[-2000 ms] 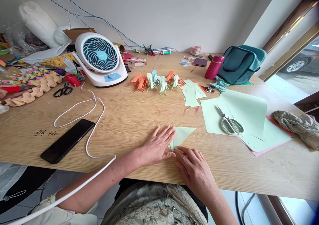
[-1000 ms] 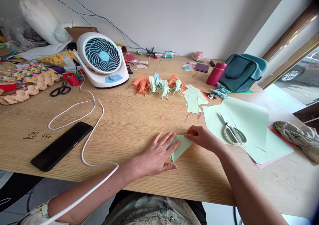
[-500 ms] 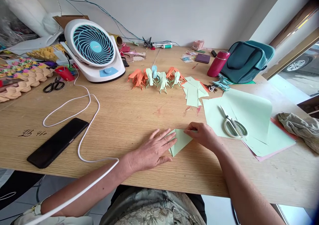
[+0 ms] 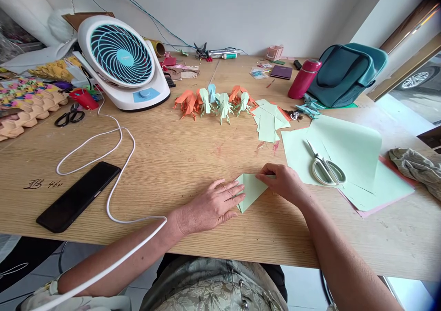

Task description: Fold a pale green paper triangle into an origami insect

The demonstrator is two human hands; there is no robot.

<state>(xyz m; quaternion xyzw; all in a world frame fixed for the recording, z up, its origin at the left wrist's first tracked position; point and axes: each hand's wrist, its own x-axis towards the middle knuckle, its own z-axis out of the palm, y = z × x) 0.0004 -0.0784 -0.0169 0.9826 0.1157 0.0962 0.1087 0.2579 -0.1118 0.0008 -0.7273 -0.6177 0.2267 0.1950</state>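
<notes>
wooden table | left hand flat — right hand pinching folded paper (near front edge)

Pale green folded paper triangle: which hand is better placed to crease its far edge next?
Probably the right hand: its fingertips already pinch the pale green folded paper triangle at that edge, while the left hand lies flat, pinning it.

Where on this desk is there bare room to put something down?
Bare wood lies between the white cable and the folded green paper, up to the origami figures. Another bare patch runs along the near edge, right of the right hand. It is crowded around the fan and under the green sheets with scissors.
</notes>
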